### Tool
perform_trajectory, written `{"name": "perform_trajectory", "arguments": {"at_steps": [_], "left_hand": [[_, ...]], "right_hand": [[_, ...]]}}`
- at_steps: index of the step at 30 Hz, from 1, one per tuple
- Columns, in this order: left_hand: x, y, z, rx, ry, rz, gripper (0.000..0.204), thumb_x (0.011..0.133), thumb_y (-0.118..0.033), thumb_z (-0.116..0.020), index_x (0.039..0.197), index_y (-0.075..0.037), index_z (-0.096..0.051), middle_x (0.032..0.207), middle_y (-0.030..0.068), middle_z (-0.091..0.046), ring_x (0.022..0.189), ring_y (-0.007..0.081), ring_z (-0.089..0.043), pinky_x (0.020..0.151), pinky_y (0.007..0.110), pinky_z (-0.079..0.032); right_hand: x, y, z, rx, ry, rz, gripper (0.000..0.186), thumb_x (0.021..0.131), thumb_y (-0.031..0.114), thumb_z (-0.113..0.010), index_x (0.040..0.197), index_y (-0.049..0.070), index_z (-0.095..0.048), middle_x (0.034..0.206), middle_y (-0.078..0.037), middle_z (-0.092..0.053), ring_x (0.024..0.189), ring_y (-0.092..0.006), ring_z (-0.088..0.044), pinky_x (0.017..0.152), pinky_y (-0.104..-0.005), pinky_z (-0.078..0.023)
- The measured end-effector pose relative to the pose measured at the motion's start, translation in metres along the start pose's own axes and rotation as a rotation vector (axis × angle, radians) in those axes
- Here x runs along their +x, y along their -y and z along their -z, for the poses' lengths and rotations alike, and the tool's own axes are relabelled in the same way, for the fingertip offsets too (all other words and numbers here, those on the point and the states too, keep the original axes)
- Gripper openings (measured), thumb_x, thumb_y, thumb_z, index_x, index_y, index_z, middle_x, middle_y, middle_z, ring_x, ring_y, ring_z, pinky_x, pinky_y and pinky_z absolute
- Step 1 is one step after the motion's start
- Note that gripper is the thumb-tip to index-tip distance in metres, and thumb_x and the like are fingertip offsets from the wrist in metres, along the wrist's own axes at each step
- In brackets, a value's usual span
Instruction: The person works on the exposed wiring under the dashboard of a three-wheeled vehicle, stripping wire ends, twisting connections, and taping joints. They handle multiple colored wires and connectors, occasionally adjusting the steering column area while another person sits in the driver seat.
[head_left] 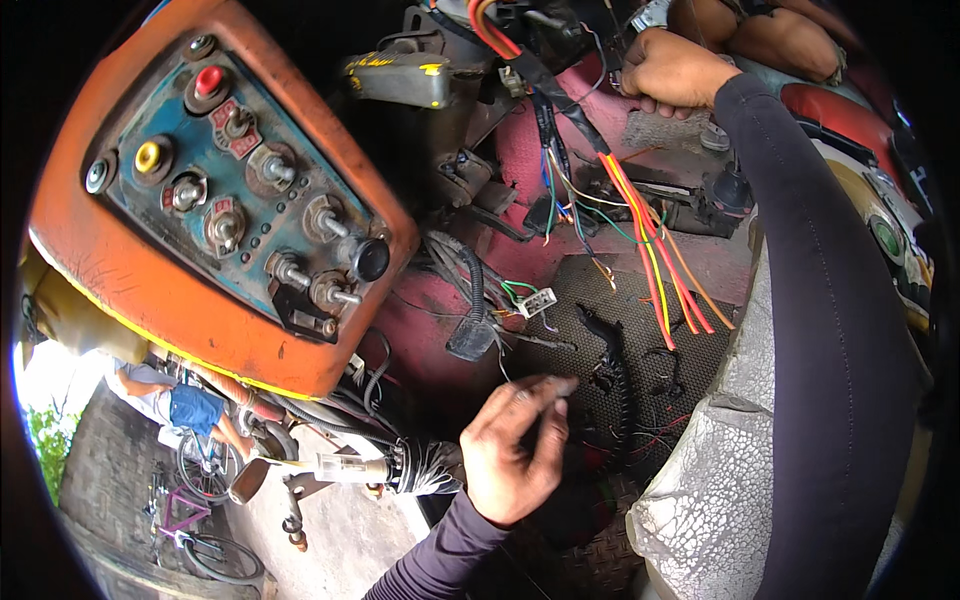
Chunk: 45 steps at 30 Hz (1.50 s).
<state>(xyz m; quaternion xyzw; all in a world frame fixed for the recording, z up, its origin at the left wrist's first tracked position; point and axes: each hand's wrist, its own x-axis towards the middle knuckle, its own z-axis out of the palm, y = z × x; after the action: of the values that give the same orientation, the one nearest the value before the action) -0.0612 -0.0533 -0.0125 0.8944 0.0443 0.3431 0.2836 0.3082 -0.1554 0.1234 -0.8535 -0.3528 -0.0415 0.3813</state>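
Observation:
My left hand [515, 450] is closed, thumb and forefinger drawn together near a thin grey wire. Whatever lies between the fingertips is too small to make out. Farther up, my right hand [670, 70] is curled tight beside a thin wire, its grip hidden by the fingers. Between the hands hangs a wiring harness [640, 215] with red, yellow and orange loose ends. A white connector plug [537, 303] with green wires lies by a bundle of grey cables [465, 270]. Black corrugated tubing [615, 380] rests on the textured floor mat [575, 285].
At left stands an orange control panel [335, 345] with toggle switches and red and yellow buttons. A cracked grey seat [710, 490] is at lower right. A metal box [400, 80] sits at the top. Outside, a person in blue shorts [195, 408] is near bicycles [185, 510].

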Motion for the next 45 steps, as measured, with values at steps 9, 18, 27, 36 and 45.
{"name": "perform_trajectory", "arguments": {"at_steps": [9, 18, 27, 36, 45], "left_hand": [[0.003, 0.046, 0.009, -0.185, -0.272, 0.242, 0.03, 0.092, 0.007, -0.067, 0.122, 0.003, -0.071, 0.099, 0.0083, -0.072, 0.085, 0.0133, -0.065, 0.084, 0.028, -0.053], [0.044, 0.034, 0.021, -0.077, -0.296, 0.119, 0.045, 0.085, 0.005, -0.07, 0.13, 0.001, -0.068, 0.102, 0.0159, -0.069, 0.088, 0.0241, -0.069, 0.086, 0.036, -0.055], [0.137, 0.007, 0.004, -0.256, -0.251, -0.043, 0.064, 0.089, -0.009, -0.076, 0.147, 0.006, -0.053, 0.135, 0.0219, -0.064, 0.119, 0.0281, -0.065, 0.102, 0.038, -0.052], [0.186, 0.007, 0.0, -0.384, -0.155, -0.299, 0.073, 0.088, -0.004, -0.075, 0.155, 0.003, -0.047, 0.148, 0.0247, -0.057, 0.14, 0.0342, -0.054, 0.12, 0.041, -0.039], [0.168, -0.017, -0.014, -0.362, -0.174, -0.224, 0.086, 0.086, 0.004, -0.07, 0.164, -0.002, -0.034, 0.16, 0.0333, -0.039, 0.152, 0.0452, -0.039, 0.127, 0.043, -0.03]], "right_hand": [[-0.006, -0.001, 0.004, 0.051, 0.028, -0.003, 0.024, 0.087, 0.022, -0.067, 0.092, -0.002, -0.072, 0.073, -0.007, -0.07, 0.054, -0.0164, -0.063, 0.047, -0.0344, -0.052], [-0.009, -0.002, -0.001, 0.05, -0.04, -0.051, 0.026, 0.083, 0.02, -0.07, 0.095, -0.003, -0.073, 0.073, -0.014, -0.071, 0.061, -0.0239, -0.07, 0.059, -0.0398, -0.054], [-0.006, 0.001, 0.001, 0.035, 0.011, -0.039, 0.022, 0.083, 0.02, -0.07, 0.085, -0.001, -0.071, 0.07, -0.013, -0.07, 0.057, -0.0233, -0.067, 0.055, -0.0395, -0.053], [-0.006, -0.006, 0.004, -0.001, -0.02, 0.02, 0.02, 0.08, 0.016, -0.071, 0.086, -0.003, -0.074, 0.072, -0.014, -0.072, 0.063, -0.0222, -0.07, 0.062, -0.0382, -0.055], [-0.007, -0.005, 0.0, -0.004, 0.054, -0.055, 0.011, 0.09, 0.007, -0.067, 0.089, -0.003, -0.071, 0.072, -0.005, -0.068, 0.056, -0.0121, -0.062, 0.051, -0.0297, -0.051]]}}
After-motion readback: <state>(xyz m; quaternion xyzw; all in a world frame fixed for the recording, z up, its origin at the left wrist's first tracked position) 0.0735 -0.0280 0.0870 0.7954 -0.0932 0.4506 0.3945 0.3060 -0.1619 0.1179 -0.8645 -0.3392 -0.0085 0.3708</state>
